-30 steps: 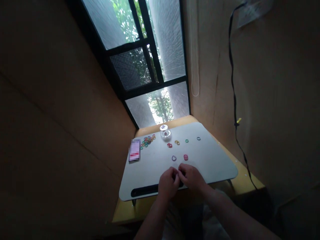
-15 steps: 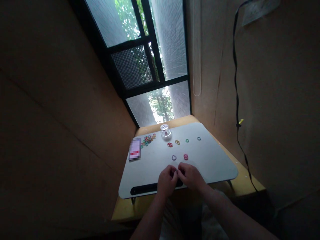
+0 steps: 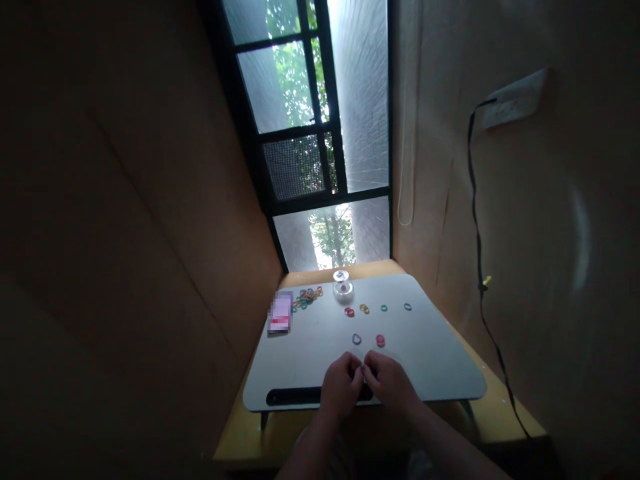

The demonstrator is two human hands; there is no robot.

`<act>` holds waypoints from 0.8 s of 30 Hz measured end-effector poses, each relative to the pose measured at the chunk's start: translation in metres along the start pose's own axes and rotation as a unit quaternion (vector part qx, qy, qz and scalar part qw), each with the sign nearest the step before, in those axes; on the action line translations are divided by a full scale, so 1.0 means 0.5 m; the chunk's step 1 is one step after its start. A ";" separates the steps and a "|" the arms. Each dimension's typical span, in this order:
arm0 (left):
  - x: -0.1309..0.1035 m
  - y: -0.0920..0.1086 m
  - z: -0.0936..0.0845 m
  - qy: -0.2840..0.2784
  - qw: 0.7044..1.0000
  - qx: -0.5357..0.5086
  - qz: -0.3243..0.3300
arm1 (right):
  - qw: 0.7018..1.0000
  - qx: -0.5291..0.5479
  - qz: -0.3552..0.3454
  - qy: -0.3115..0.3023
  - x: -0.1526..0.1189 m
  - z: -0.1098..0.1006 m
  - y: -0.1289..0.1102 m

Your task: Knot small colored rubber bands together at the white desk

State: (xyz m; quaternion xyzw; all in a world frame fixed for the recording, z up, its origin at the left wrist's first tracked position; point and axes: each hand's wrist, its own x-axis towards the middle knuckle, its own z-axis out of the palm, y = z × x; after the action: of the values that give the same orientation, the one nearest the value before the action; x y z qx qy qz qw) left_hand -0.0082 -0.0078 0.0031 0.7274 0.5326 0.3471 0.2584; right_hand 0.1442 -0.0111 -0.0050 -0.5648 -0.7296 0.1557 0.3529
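My left hand [image 3: 342, 383] and my right hand [image 3: 390, 381] meet above the front edge of the white lap table [image 3: 440, 360]. Fingertips of both are pinched together around something small that I cannot make out. Just beyond them lie a purple ring-shaped band [image 3: 357, 339] and pink bands [image 3: 381, 341]. Farther back is a row with red bands [image 3: 349, 311], yellow bands [image 3: 365, 309], a green band [image 3: 384, 308] and a teal band [image 3: 408, 307]. A mixed heap of coloured bands [image 3: 307, 298] sits at the back left.
A clear round container [image 3: 343, 290] stands at the back of the table. At the left edge lies a blurred-out phone-like rectangle [image 3: 280, 313]. A black ledge strip [image 3: 293, 397] runs along the front. Walls close in on both sides, and a black cord [image 3: 479, 247] hangs at right.
The camera view has tilted up, so the table and hands appear lower and slightly to the right. Both hands stay pinched together, and the bands on the table keep their places.
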 end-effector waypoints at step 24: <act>0.001 0.006 -0.003 -0.001 1.000 0.012 -0.002 | 1.000 0.005 0.003 0.002 0.002 -0.003 -0.005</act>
State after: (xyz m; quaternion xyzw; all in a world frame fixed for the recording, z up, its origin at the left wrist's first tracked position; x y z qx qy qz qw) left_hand -0.0075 -0.0082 0.0064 0.7300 0.5377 0.3391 0.2510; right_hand 0.1430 -0.0112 -0.0020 -0.5654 -0.7265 0.1587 0.3568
